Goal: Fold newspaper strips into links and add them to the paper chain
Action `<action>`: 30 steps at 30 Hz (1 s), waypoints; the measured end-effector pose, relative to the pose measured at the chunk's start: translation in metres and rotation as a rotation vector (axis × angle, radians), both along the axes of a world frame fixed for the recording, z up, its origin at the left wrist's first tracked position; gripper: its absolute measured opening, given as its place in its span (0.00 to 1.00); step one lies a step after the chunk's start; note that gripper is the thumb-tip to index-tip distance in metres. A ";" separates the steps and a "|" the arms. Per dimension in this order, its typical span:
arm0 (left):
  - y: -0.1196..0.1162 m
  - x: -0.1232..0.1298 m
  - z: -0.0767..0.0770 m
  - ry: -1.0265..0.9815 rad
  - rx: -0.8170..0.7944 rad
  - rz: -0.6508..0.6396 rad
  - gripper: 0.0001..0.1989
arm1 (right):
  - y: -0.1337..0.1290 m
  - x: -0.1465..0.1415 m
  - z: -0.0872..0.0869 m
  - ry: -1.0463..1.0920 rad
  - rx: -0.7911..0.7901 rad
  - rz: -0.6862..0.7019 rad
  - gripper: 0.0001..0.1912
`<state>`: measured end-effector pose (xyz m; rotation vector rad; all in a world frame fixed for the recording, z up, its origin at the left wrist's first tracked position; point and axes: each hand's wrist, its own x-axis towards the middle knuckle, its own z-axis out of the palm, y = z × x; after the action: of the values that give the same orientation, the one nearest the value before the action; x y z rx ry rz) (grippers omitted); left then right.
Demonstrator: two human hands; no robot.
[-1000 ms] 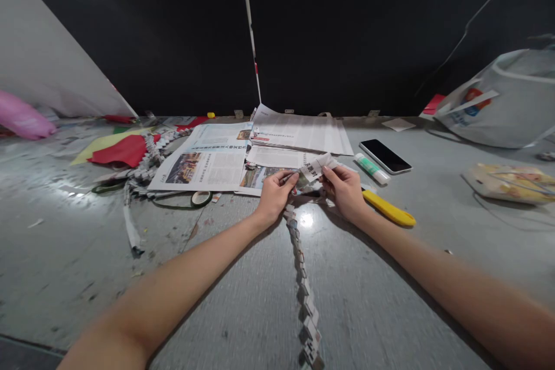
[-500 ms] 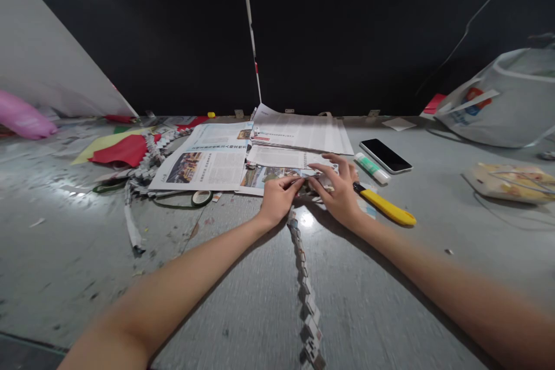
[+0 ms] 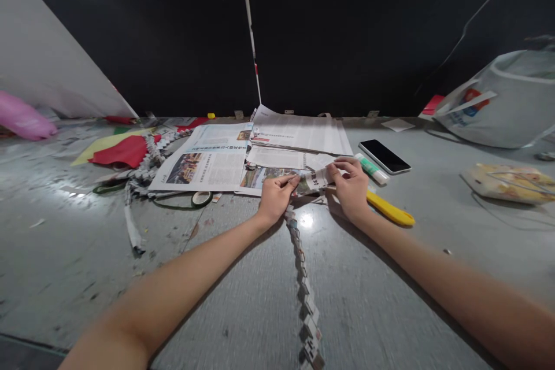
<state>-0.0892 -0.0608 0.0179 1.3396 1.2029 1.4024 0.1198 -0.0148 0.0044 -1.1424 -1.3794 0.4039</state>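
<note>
My left hand [image 3: 274,198] and my right hand [image 3: 350,187] both pinch a folded newspaper strip [image 3: 313,180] between them, just above the grey table [image 3: 243,300]. The strip joins the far end of a long folded paper chain [image 3: 306,295] that runs down the table toward me. Spread newspaper sheets [image 3: 208,162] lie right behind my hands.
A yellow utility knife [image 3: 390,211], a glue stick [image 3: 372,167] and a black phone [image 3: 384,156] lie right of my hands. Red paper [image 3: 119,151], a tape roll [image 3: 201,198] and more paper chains [image 3: 145,170] sit left. A white bag [image 3: 505,101] and a packet [image 3: 511,182] are far right.
My right hand lay flat, pressing the strip onto the table half a second ago; now its fingers are closed on the strip again. My left hand has stayed in place.
</note>
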 end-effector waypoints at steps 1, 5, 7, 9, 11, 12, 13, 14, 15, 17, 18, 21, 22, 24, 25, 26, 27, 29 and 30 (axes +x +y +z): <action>0.000 -0.001 0.000 -0.016 -0.019 0.002 0.22 | 0.001 0.001 0.000 0.041 -0.013 -0.018 0.15; 0.002 -0.003 -0.002 -0.104 -0.092 0.023 0.25 | 0.000 -0.002 0.003 0.195 -0.101 0.087 0.18; 0.004 -0.003 -0.003 -0.134 -0.090 0.031 0.25 | -0.003 -0.004 0.006 0.231 -0.151 0.208 0.20; 0.005 -0.002 -0.003 -0.149 -0.080 0.035 0.24 | -0.006 -0.006 0.009 0.195 -0.179 0.287 0.23; 0.005 0.000 -0.002 -0.175 -0.088 0.029 0.24 | -0.010 -0.007 0.012 0.136 -0.193 0.312 0.28; 0.005 0.000 -0.001 -0.196 -0.103 0.016 0.24 | -0.011 -0.007 0.012 0.118 -0.197 0.313 0.31; 0.004 0.001 0.000 -0.217 -0.121 -0.006 0.25 | -0.012 -0.007 0.013 0.112 -0.202 0.311 0.32; 0.003 0.001 0.002 -0.231 -0.136 -0.034 0.25 | -0.012 -0.007 0.013 0.117 -0.210 0.308 0.32; 0.001 0.001 0.003 -0.231 -0.143 -0.064 0.26 | -0.012 -0.007 0.013 0.127 -0.220 0.308 0.32; -0.001 0.001 0.006 -0.199 -0.134 -0.109 0.27 | -0.011 -0.007 0.012 0.143 -0.236 0.311 0.32; -0.002 0.001 0.007 -0.183 -0.127 -0.120 0.27 | -0.010 -0.007 0.012 0.144 -0.238 0.315 0.30; -0.002 0.000 0.008 -0.186 -0.120 -0.111 0.28 | -0.010 -0.006 0.010 0.159 -0.227 0.334 0.23; -0.002 0.000 0.008 -0.193 -0.121 -0.106 0.27 | -0.010 -0.006 0.010 0.180 -0.229 0.344 0.19; -0.002 0.000 0.009 -0.202 -0.113 -0.105 0.24 | -0.012 -0.006 0.010 0.244 -0.250 0.370 0.13; -0.002 0.000 0.010 -0.202 -0.107 -0.111 0.22 | -0.012 -0.007 0.010 0.281 -0.265 0.383 0.11; -0.002 0.001 0.011 -0.202 -0.102 -0.119 0.20 | -0.013 -0.007 0.011 0.316 -0.280 0.397 0.10; -0.003 0.001 0.012 -0.203 -0.099 -0.127 0.18 | -0.014 -0.008 0.011 0.347 -0.293 0.406 0.08; -0.004 0.001 0.014 -0.207 -0.100 -0.136 0.14 | -0.015 -0.009 0.013 0.397 -0.311 0.411 0.05; -0.004 0.000 0.014 -0.210 -0.104 -0.138 0.13 | -0.015 -0.010 0.013 0.417 -0.318 0.410 0.04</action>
<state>-0.0888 -0.0652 0.0321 1.1502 1.0112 1.3275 0.1099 -0.0297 0.0175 -0.9485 -1.1948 1.1241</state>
